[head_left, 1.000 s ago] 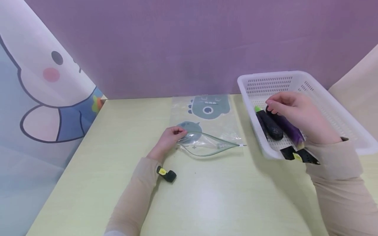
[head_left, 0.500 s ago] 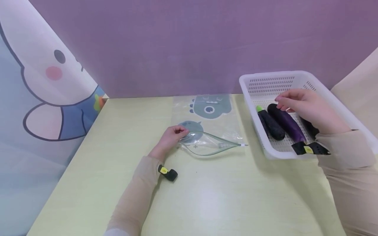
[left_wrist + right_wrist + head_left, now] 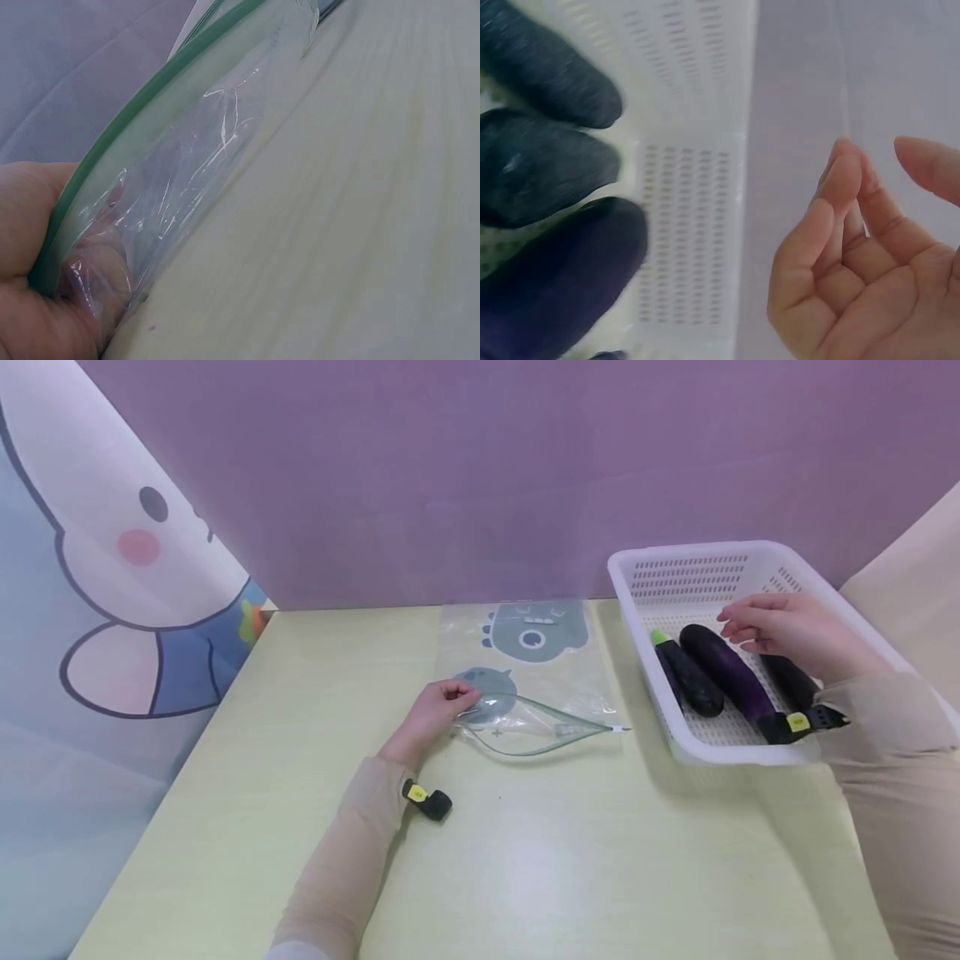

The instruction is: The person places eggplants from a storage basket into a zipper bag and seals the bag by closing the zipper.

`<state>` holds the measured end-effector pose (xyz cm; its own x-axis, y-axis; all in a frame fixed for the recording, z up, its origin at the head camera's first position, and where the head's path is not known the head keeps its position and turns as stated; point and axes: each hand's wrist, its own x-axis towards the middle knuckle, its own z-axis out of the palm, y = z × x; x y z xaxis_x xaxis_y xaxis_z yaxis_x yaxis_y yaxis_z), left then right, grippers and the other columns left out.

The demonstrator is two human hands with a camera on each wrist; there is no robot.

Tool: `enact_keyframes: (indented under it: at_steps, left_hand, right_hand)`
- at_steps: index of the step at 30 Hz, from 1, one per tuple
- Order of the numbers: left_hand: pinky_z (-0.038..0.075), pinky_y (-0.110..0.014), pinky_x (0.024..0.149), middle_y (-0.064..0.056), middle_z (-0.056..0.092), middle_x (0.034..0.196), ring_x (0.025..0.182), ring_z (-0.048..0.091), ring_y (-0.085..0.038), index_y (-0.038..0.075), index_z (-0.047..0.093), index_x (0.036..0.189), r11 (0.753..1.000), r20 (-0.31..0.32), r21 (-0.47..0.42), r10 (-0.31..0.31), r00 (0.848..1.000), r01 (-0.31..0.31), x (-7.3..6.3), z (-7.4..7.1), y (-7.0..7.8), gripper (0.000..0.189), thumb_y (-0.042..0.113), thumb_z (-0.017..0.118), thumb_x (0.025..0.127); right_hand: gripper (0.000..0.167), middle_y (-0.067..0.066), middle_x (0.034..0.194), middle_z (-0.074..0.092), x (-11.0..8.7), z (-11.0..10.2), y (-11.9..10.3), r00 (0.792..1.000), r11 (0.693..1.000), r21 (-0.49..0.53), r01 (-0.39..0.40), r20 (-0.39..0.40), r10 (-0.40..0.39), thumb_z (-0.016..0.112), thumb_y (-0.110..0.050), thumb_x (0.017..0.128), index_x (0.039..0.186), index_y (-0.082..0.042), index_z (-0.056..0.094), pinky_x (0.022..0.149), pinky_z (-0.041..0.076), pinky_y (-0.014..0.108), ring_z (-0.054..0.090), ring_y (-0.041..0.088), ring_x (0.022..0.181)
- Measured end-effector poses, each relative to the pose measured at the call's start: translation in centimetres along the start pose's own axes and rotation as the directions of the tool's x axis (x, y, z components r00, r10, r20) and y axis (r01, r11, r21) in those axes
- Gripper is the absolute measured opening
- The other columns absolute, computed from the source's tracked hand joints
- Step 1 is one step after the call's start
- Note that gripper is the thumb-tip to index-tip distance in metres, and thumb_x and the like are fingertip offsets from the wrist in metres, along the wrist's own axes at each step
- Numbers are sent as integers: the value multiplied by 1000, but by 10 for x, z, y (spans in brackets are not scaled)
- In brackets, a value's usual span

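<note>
My left hand [image 3: 437, 706] pinches the left end of a clear zip bag [image 3: 551, 689]. The bag lies on the table with dinosaur prints facing up and its green-edged mouth spread apart. In the left wrist view, the green strip [image 3: 120, 124] runs out from between thumb and fingers. Over the white basket [image 3: 628, 578] hovers my right hand [image 3: 787, 628], its fingers loosely bent and holding nothing. Below it lie a purple eggplant [image 3: 729, 670], a dark one with a green tip [image 3: 693, 683] and another dark one [image 3: 791, 683], partly hidden by the wrist.
The basket has slotted walls and stands at the right of the pale wooden table [image 3: 525, 852]. A purple curtain [image 3: 450, 485] closes off the back. On the left hangs a cloth with a cartoon print [image 3: 135, 635].
My right hand has moved right over the basket, away from the purple eggplant, which now shows more fully. The left hand keeps its pinch on the bag.
</note>
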<state>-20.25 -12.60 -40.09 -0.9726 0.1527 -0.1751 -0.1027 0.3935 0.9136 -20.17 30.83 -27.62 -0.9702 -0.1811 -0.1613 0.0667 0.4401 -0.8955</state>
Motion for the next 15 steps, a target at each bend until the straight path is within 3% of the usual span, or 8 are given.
enact_keyframes:
  at_steps: [7, 15]
  left_hand:
    - [43, -24, 81, -2, 61, 93, 89, 52, -15, 3, 64, 99, 1000, -10, -6, -7, 1000, 7, 0, 0, 1, 18, 19, 62, 92]
    - [44, -23, 80, -2, 60, 92, 87, 53, -14, 3, 64, 99, 1000, 7, -22, 1, 1000, -1, 0, 0, -1, 18, 18, 61, 92]
  right_hand:
    - [36, -19, 82, 63, 6, -10, 17, 999, 995, 98, -10, 50, 5, 40, -16, 102, 84, -37, 64, 68, 50, 15, 58, -4, 76]
    - [33, -19, 81, 62, 8, -22, 27, 994, 997, 50, -58, 101, 53, 39, -20, 102, 85, -37, 62, 71, 50, 14, 58, -4, 76]
